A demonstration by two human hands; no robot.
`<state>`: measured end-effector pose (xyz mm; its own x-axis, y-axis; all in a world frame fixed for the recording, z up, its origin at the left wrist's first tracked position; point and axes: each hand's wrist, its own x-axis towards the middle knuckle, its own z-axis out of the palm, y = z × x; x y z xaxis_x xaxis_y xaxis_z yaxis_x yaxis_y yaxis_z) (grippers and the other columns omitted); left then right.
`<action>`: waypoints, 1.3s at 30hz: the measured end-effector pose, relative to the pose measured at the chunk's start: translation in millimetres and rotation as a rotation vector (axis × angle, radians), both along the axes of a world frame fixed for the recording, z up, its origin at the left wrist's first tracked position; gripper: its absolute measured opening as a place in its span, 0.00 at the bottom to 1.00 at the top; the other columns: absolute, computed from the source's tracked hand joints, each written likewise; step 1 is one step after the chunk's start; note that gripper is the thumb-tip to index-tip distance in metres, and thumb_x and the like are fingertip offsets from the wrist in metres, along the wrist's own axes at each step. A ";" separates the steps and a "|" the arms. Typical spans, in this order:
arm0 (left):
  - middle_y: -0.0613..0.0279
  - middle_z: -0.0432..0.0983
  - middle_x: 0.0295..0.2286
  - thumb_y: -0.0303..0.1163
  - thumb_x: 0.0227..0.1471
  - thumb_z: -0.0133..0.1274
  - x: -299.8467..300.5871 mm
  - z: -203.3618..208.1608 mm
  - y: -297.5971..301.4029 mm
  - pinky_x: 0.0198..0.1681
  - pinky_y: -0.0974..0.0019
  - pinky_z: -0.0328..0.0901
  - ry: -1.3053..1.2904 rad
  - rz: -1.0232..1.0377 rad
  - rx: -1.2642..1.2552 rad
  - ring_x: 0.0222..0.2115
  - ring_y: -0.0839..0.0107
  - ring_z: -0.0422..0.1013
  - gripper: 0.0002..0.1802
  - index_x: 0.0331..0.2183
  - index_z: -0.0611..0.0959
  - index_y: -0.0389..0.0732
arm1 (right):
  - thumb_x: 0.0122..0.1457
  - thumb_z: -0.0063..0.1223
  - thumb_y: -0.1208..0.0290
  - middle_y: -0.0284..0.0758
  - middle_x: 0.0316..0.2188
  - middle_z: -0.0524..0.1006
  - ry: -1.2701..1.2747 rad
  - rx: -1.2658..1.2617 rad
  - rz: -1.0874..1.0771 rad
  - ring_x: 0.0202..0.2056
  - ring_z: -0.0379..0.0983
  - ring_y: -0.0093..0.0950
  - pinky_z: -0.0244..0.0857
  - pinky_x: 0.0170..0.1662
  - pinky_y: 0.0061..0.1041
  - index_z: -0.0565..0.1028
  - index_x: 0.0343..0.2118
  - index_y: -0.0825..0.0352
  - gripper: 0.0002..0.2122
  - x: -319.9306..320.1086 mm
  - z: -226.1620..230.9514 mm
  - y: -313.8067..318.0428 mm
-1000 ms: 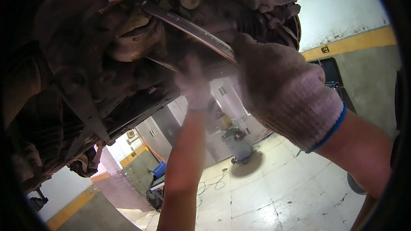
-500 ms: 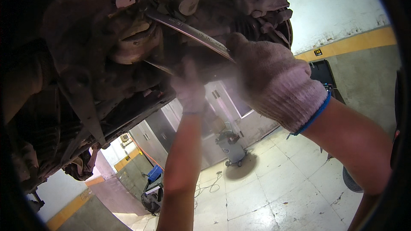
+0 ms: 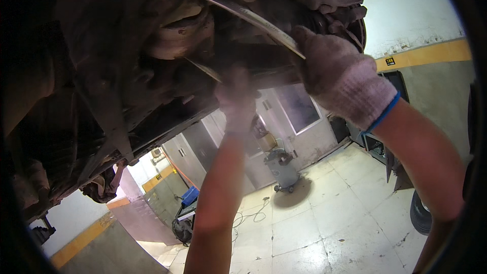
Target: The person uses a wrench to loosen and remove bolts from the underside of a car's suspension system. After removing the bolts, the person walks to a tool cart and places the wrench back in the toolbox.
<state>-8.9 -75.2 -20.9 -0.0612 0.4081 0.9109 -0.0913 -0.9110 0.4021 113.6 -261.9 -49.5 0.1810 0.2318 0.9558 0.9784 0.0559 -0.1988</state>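
Note:
Both my hands wear pale knitted gloves and reach up under a raised vehicle. My right hand is closed around the lower end of a long metal wrench; its far end meets the dark underbody parts, where the contact is hard to make out. Lower and to the left, my left hand is blurred but closed on a slim metal tool. That tool points up toward a rounded, rusty mount-like part; the glove hides its rear end, so its exact kind is unclear.
The dark underbody fills the upper left, with a wheel hub assembly at the upper right. Below stand a grey wheeled bin, a cable on the tiled floor, a tyre and a blue object.
The view has shifted, so the underbody and both hands sit farther right and higher. The wrench shows less of its flat face. Both hands keep their holds.

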 end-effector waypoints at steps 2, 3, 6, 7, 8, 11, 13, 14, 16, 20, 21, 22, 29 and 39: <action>0.42 0.76 0.50 0.64 0.54 0.57 1.2 5.4 1.3 0.58 0.55 0.64 0.027 0.159 -0.009 0.52 0.51 0.72 0.45 0.54 0.76 0.31 | 0.68 0.47 0.67 0.48 0.33 0.80 -0.038 0.037 0.024 0.38 0.79 0.48 0.75 0.38 0.47 0.69 0.54 0.64 0.14 4.8 2.2 3.2; 0.41 0.75 0.52 0.66 0.54 0.55 3.1 7.9 3.6 0.60 0.54 0.63 0.001 0.196 0.015 0.54 0.49 0.71 0.46 0.54 0.76 0.31 | 0.68 0.47 0.67 0.48 0.33 0.80 -0.025 0.017 0.002 0.38 0.79 0.48 0.75 0.38 0.47 0.70 0.53 0.63 0.14 6.1 2.2 3.7; 0.41 0.75 0.53 0.66 0.54 0.55 13.0 14.4 12.7 0.60 0.54 0.63 -0.084 0.141 0.080 0.54 0.48 0.71 0.46 0.55 0.76 0.31 | 0.69 0.46 0.66 0.47 0.32 0.80 -0.066 0.074 -0.046 0.37 0.80 0.48 0.76 0.37 0.46 0.69 0.53 0.63 0.13 7.0 -1.4 -0.5; 0.42 0.75 0.52 0.65 0.55 0.55 13.8 15.1 14.7 0.59 0.54 0.64 -0.098 0.131 0.101 0.53 0.48 0.71 0.46 0.54 0.76 0.30 | 0.69 0.46 0.66 0.47 0.32 0.80 -0.065 0.050 -0.035 0.37 0.80 0.47 0.77 0.37 0.46 0.69 0.53 0.64 0.13 5.7 -2.8 -2.9; 0.42 0.75 0.52 0.65 0.55 0.55 14.6 15.5 17.0 0.59 0.55 0.64 -0.122 0.148 0.100 0.53 0.48 0.72 0.45 0.54 0.77 0.30 | 0.69 0.46 0.66 0.47 0.32 0.80 -0.055 0.031 -0.032 0.36 0.80 0.47 0.77 0.37 0.45 0.69 0.53 0.64 0.14 4.9 -2.7 -4.9; 0.46 0.79 0.49 0.45 0.64 0.51 14.4 16.1 21.5 0.56 0.54 0.65 -0.101 0.213 0.108 0.50 0.49 0.74 0.26 0.52 0.79 0.33 | 0.69 0.47 0.69 0.49 0.28 0.80 -0.130 0.039 0.120 0.31 0.81 0.46 0.79 0.34 0.41 0.68 0.52 0.70 0.13 -6.4 -14.5 -8.8; 0.46 0.79 0.48 0.45 0.64 0.52 12.1 16.6 22.4 0.56 0.54 0.66 -0.103 0.148 0.102 0.49 0.50 0.74 0.25 0.52 0.79 0.33 | 0.68 0.47 0.70 0.47 0.27 0.80 -0.145 0.063 0.254 0.28 0.81 0.45 0.79 0.33 0.39 0.69 0.52 0.69 0.13 -11.9 -18.7 -10.9; 0.47 0.79 0.48 0.45 0.64 0.52 11.6 17.2 22.4 0.55 0.54 0.66 -0.103 0.126 0.115 0.49 0.50 0.75 0.25 0.51 0.80 0.33 | 0.68 0.47 0.70 0.47 0.27 0.80 -0.152 0.071 0.284 0.28 0.81 0.45 0.79 0.33 0.39 0.69 0.52 0.69 0.13 -13.8 -20.3 -11.9; 0.47 0.80 0.48 0.46 0.64 0.52 10.7 18.5 20.9 0.55 0.55 0.66 -0.070 0.171 0.151 0.48 0.52 0.75 0.26 0.51 0.80 0.33 | 0.68 0.47 0.70 0.46 0.27 0.80 -0.145 0.081 0.191 0.29 0.81 0.45 0.79 0.33 0.39 0.68 0.51 0.70 0.13 -16.7 -21.2 -15.0; 0.47 0.80 0.47 0.48 0.64 0.52 11.3 14.6 9.0 0.55 0.55 0.66 -0.078 0.078 0.049 0.49 0.54 0.74 0.27 0.50 0.80 0.33 | 0.67 0.48 0.70 0.47 0.28 0.80 -0.073 -0.014 0.168 0.29 0.81 0.45 0.78 0.33 0.40 0.68 0.51 0.70 0.13 -25.0 -22.6 -22.1; 0.47 0.80 0.45 0.49 0.64 0.52 12.6 13.7 4.2 0.54 0.55 0.67 -0.072 0.110 0.092 0.46 0.55 0.76 0.27 0.50 0.80 0.33 | 0.67 0.48 0.70 0.47 0.28 0.80 -0.066 -0.026 0.167 0.29 0.81 0.45 0.78 0.33 0.41 0.68 0.51 0.70 0.13 -25.2 -23.3 -23.4; 0.47 0.81 0.44 0.49 0.64 0.52 12.7 12.3 -0.7 0.53 0.55 0.67 -0.067 0.146 0.117 0.44 0.56 0.77 0.27 0.50 0.80 0.33 | 0.67 0.48 0.70 0.47 0.28 0.80 -0.074 -0.028 0.155 0.29 0.81 0.45 0.78 0.33 0.41 0.68 0.51 0.69 0.13 -25.3 -22.2 -23.5; 0.56 0.79 0.29 0.49 0.60 0.58 0.7 -3.5 -6.3 0.26 0.61 0.70 -0.049 -0.075 -0.029 0.21 0.67 0.75 0.24 0.43 0.79 0.36 | 0.69 0.46 0.66 0.46 0.30 0.81 -0.044 -0.072 0.116 0.33 0.82 0.42 0.78 0.33 0.40 0.68 0.51 0.67 0.13 -7.0 -0.7 3.0; 0.64 0.70 0.18 0.44 0.60 0.60 -21.3 -6.5 70.8 0.12 0.66 0.60 -0.060 -0.030 0.465 0.11 0.74 0.62 0.19 0.34 0.76 0.36 | 0.69 0.45 0.66 0.46 0.33 0.79 -0.116 0.100 0.045 0.38 0.80 0.44 0.76 0.40 0.43 0.68 0.55 0.64 0.14 -7.8 -7.9 -2.2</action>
